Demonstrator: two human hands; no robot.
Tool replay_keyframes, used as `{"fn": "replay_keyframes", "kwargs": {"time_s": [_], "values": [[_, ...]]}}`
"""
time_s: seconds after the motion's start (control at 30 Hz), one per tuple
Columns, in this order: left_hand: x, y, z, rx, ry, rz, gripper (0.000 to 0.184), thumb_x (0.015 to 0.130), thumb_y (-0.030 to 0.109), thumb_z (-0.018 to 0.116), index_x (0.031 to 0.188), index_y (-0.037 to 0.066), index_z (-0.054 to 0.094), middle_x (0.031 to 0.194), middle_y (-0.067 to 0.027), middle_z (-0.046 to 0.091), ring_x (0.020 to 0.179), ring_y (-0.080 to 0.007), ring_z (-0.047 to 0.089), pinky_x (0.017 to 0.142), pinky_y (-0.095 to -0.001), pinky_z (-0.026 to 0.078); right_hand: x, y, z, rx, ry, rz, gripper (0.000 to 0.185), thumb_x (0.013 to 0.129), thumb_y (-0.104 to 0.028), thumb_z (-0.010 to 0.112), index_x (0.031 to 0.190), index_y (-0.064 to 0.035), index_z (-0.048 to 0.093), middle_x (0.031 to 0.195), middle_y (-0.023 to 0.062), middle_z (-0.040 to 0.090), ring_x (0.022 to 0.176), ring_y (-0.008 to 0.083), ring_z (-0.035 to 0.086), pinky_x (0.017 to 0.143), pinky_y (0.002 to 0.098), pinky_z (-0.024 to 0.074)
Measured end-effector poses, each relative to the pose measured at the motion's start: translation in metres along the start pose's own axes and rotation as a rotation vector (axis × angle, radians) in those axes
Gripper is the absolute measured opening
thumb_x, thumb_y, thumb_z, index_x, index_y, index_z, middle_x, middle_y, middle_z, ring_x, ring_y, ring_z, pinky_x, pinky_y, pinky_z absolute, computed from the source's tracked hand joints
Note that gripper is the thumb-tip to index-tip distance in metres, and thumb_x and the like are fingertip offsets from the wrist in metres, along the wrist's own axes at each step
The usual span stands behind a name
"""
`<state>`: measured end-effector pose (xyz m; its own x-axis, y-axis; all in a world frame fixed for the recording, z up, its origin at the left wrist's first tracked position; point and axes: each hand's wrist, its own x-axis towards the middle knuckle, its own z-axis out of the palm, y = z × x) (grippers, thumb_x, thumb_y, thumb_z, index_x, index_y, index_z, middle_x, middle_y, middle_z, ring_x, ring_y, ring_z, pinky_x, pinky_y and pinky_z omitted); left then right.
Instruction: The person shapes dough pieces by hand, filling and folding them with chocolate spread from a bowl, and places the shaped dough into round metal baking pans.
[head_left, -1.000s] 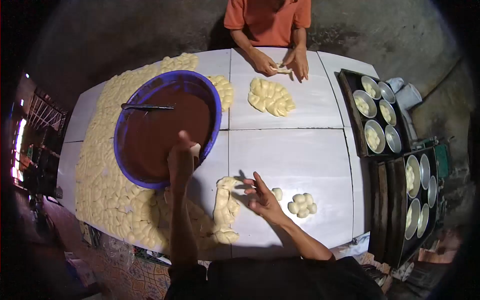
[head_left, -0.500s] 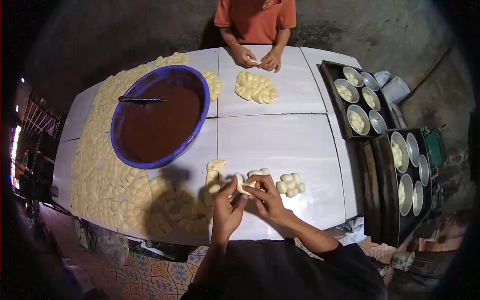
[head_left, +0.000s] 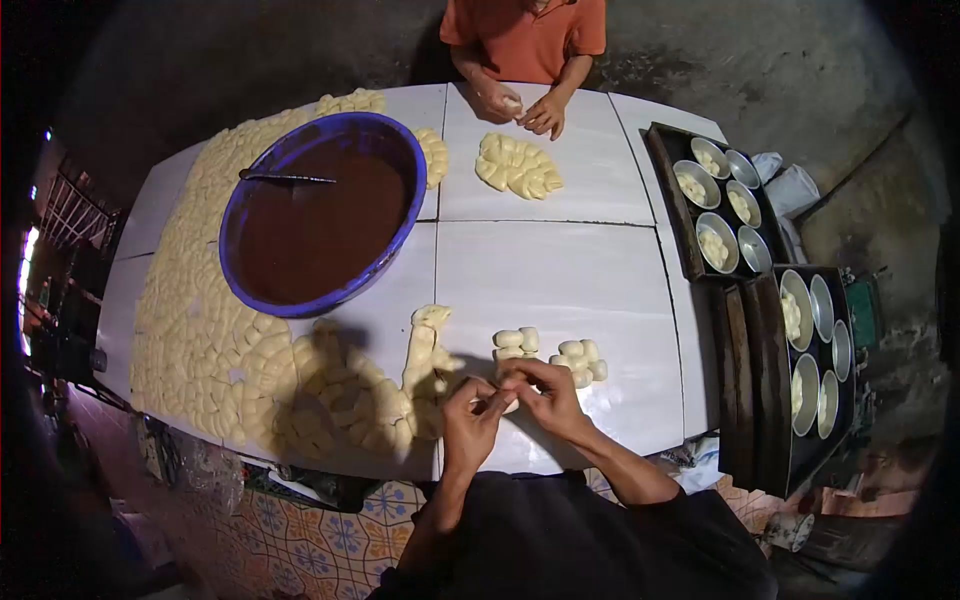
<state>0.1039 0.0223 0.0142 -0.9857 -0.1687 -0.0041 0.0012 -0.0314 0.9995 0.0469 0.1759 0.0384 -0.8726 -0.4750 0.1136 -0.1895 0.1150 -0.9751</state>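
Note:
My left hand and my right hand meet above the near edge of the white table, fingertips pinched together on a small piece of dough, mostly hidden by the fingers. Just beyond them lies a small group of smooth dough balls, and to its right is another cluster of balls. A long strip of dough lies to the left of my hands, joining many flat dough pieces spread over the table's left side.
A blue basin of brown filling stands at the left, a dark utensil across its rim. Opposite, a person in an orange shirt handles dough near a dough pile. Dark trays with round tins stand at right.
My left hand has come from over the basin to meet my right hand. The pale piece between them now shows less. The view has shifted, and the other person's hands have moved slightly apart.

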Motion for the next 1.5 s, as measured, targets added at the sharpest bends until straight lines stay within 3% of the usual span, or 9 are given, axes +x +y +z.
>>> {"fn": "replay_keyframes", "kwargs": {"time_s": [0.2, 0.27, 0.47, 0.77, 0.93, 1.03, 1.17, 1.4, 1.5], "values": [[0.001, 0.008, 0.002, -0.459, 0.008, 0.094, 0.039, 0.079, -0.014, 0.063, 0.113, 0.000, 0.050, 0.114, -0.0117, 0.053, 0.100, -0.0201, 0.060, 0.081, -0.0326, 0.053, 0.043, 0.016, -0.015, 0.442, -0.731, 0.511, 0.059, 0.092, -0.005, 0.058, 0.146, -0.0087, 0.035, 0.109, 0.0054, 0.059, 0.097, 0.0144, 0.055, 0.071, 0.0292, 0.0502], [0.011, 0.004, -0.001, -0.232, 0.053, 0.246, 0.044, 0.080, -0.012, 0.061, 0.119, 0.002, 0.046, 0.113, -0.0099, 0.052, 0.109, -0.0216, 0.055, 0.093, -0.0361, 0.046, 0.064, 0.032, -0.008, 0.086, -0.651, 0.055, 0.066, 0.086, 0.003, 0.059, 0.146, -0.0099, 0.034, 0.113, 0.0066, 0.060, 0.102, 0.0177, 0.056, 0.076, 0.0337, 0.0506], [0.042, -0.057, -0.015, -0.120, 0.311, -0.110, 0.027, 0.096, 0.009, 0.053, 0.122, 0.001, 0.048, 0.110, -0.0084, 0.056, 0.106, -0.0184, 0.054, 0.096, -0.0318, 0.041, 0.106, 0.085, -0.007, -0.469, -0.805, -0.059, 0.076, 0.065, 0.004, 0.064, 0.137, -0.0043, 0.042, 0.099, 0.0081, 0.060, 0.103, 0.0279, 0.057, 0.101, 0.0429, 0.0368], [0.065, -0.053, 0.014, 0.233, -0.007, -0.154, 0.042, 0.099, 0.017, 0.049, 0.135, -0.004, 0.040, 0.124, -0.0140, 0.054, 0.117, -0.0246, 0.050, 0.100, -0.0363, 0.040, 0.038, 0.070, -0.048, -1.097, -0.533, -0.069, 0.091, 0.076, -0.057, 0.067, 0.150, -0.0324, 0.021, 0.150, 0.0189, 0.024, 0.136, 0.0433, 0.026, 0.105, 0.0607, 0.0291], [0.052, -0.041, 0.021, 0.668, 0.009, 0.243, 0.057, 0.083, 0.014, 0.068, 0.133, -0.001, 0.044, 0.134, -0.0224, 0.044, 0.123, -0.0352, 0.044, 0.095, -0.0440, 0.044, 0.015, 0.038, -0.056, -0.942, -0.022, 0.020, 0.074, 0.081, -0.051, 0.065, 0.142, -0.0207, 0.039, 0.146, 0.0241, 0.028, 0.135, 0.0439, 0.028, 0.103, 0.0614, 0.0266], [0.042, -0.053, 0.040, 1.052, -0.081, 0.297, 0.086, 0.072, 0.045, 0.075, 0.139, 0.006, 0.039, 0.140, -0.0273, 0.034, 0.126, -0.0476, 0.033, 0.101, -0.0568, 0.030, -0.030, 0.036, -0.082, -0.956, 0.211, 0.179, 0.071, 0.083, -0.050, 0.062, 0.140, -0.0124, 0.042, 0.142, 0.0241, 0.034, 0.129, 0.0431, 0.034, 0.095, 0.0573, 0.0327], [0.042, -0.064, 0.075, 1.381, -0.019, 0.418, 0.094, 0.065, 0.068, 0.071, 0.142, 0.025, 0.041, 0.140, -0.0308, 0.031, 0.110, -0.0463, 0.041, 0.090, -0.0551, 0.034, -0.063, 0.079, -0.061, -1.172, 0.271, 0.187, 0.065, 0.080, -0.059, 0.060, 0.139, -0.0363, 0.043, 0.142, 0.0195, 0.034, 0.112, 0.0396, 0.045, 0.085, 0.0521, 0.0408], [0.099, -0.085, 0.064, 1.233, -0.204, 0.465, 0.043, 0.076, 0.032, 0.073, 0.116, 0.020, 0.062, 0.117, -0.0154, 0.050, 0.107, -0.0338, 0.049, 0.080, -0.0439, 0.050, -0.019, 0.130, -0.061, -0.876, 0.342, 0.161, 0.033, 0.079, -0.037, 0.067, 0.106, -0.0194, 0.067, 0.120, 0.0134, 0.054, 0.104, 0.0419, 0.052, 0.081, 0.0467, 0.0501], [0.109, -0.075, 0.059, 0.760, -0.290, 0.398, 0.024, 0.071, 0.011, 0.073, 0.092, 0.005, 0.065, 0.085, -0.0157, 0.060, 0.073, -0.0327, 0.059, 0.068, -0.0405, 0.050, -0.032, 0.126, -0.071, -0.241, 0.441, 0.291, 0.035, 0.076, -0.030, 0.067, 0.106, -0.0136, 0.066, 0.110, 0.0131, 0.057, 0.099, 0.0319, 0.056, 0.080, 0.0449, 0.0513]]}}
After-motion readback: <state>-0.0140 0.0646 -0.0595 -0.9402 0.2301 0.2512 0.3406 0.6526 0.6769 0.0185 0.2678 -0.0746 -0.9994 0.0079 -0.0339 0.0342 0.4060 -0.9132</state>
